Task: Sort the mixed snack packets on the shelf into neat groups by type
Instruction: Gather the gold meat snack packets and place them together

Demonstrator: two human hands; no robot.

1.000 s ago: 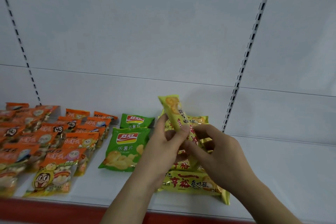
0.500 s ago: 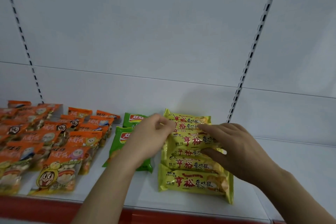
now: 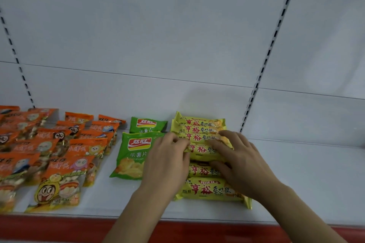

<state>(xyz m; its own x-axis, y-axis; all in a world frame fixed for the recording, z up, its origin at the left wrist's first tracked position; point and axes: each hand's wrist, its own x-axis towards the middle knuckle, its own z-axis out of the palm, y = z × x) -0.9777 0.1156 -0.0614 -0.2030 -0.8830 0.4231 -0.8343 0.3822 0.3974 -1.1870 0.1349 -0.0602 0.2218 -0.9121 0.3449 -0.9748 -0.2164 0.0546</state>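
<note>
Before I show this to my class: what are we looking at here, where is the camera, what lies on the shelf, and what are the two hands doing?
No machine here: these are a person's bare hands, filmed by a camera worn on the head, looking forward and down. On the white shelf lie three kinds of snacks: orange packets on the left, two green crisp bags in the middle, and a column of long yellow packets on the right. The left hand and right hand grip the two ends of one yellow packet in the middle of that column.
</note>
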